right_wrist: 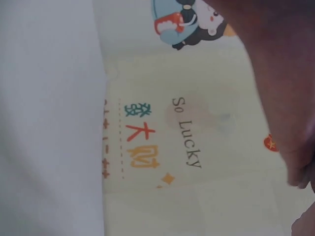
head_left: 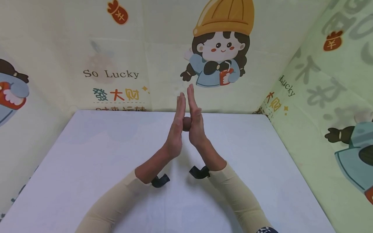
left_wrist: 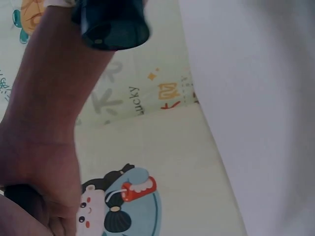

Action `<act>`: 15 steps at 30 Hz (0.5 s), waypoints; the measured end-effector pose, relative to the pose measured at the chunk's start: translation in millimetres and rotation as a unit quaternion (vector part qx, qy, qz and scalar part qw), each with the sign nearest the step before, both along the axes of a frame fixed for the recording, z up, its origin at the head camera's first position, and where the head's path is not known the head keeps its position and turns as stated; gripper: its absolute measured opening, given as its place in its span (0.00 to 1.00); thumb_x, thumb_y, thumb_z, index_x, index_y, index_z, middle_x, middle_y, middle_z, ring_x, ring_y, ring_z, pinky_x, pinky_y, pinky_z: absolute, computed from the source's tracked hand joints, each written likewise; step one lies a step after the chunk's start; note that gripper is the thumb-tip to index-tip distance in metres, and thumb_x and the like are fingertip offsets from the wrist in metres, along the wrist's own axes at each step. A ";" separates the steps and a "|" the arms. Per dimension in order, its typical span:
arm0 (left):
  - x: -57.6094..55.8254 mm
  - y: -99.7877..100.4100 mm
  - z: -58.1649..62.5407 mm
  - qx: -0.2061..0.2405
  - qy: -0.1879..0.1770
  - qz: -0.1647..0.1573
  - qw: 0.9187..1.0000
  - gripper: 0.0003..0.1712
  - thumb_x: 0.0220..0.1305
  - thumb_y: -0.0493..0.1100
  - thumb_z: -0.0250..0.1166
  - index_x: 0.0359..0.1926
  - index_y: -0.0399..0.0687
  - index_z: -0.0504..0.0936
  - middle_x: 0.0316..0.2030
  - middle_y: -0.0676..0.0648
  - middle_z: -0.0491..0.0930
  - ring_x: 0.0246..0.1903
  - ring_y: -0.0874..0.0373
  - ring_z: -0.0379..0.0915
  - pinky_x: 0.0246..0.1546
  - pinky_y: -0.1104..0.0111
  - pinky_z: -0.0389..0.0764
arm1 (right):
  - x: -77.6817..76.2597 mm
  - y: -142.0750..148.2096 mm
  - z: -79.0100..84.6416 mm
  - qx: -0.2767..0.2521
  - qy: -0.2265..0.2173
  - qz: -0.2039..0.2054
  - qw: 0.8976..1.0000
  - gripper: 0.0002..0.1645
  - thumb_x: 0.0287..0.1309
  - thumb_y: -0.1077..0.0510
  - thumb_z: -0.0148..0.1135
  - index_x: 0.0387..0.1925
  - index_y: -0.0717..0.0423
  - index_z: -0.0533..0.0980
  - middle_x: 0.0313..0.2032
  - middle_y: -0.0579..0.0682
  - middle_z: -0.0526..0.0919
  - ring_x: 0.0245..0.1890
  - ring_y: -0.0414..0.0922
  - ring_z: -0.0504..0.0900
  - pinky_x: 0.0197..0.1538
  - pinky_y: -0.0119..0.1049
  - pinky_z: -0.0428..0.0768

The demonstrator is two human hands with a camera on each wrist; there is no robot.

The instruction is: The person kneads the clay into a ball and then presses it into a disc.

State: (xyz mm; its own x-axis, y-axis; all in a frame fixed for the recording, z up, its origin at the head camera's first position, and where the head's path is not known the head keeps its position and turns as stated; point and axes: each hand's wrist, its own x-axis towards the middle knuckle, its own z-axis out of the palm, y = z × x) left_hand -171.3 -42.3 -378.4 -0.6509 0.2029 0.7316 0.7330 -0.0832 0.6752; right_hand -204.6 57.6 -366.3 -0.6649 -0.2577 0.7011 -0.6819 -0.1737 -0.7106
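Observation:
Between the two upraised palms in the head view sits a small, round, brown ball [head_left: 187, 124], smooth and matte. The left hand [head_left: 176, 131] presses it from the left and the right hand [head_left: 196, 127] from the right, both with straight fingers pointing up and away. The fingertips of the two hands stand a little apart. In the left wrist view the ball [left_wrist: 27, 202] shows dark between the right hand [left_wrist: 42, 164] and a sliver of the left at the lower corner. The palms' inner sides are mostly hidden.
A white table [head_left: 96, 152] lies beneath the hands. Cream printed cloth [head_left: 163, 48] with cartoon figures and lettering hangs behind and at both sides. Black curved mounts [head_left: 161, 181] stick out at both wrists, below the beige sleeves [head_left: 116, 200].

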 end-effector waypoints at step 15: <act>-9.7 -14.6 21.1 0.054 -0.053 0.015 0.997 0.51 0.78 0.74 0.29 0.85 0.45 0.39 0.85 0.51 0.33 0.81 0.64 0.23 0.77 0.53 0.28 | 11.9 -15.7 -14.6 0.017 0.036 0.005 0.999 0.57 0.76 0.23 0.21 0.83 0.62 0.38 0.44 0.62 0.85 0.36 0.40 0.79 0.48 0.34 0.75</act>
